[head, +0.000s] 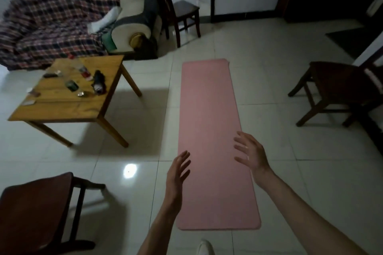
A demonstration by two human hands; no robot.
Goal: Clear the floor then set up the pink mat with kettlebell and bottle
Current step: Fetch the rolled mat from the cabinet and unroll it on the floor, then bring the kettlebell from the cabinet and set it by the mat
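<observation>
The pink mat (209,114) lies unrolled and flat on the white tiled floor, running away from me. My left hand (178,174) hovers over the mat's near left edge, fingers spread and empty. My right hand (250,153) hovers over the mat's right edge, fingers apart, holding nothing. A clear bottle with a red label (83,69) lies among small items on the wooden table to the left. No kettlebell shows in this view.
A low wooden table (60,107) stands left of the mat. Dark wooden chairs sit at near left (35,211), far centre (182,10) and right (339,87). A sofa with a plaid cover (51,25) lines the far wall. A dark floor mat (354,37) lies far right.
</observation>
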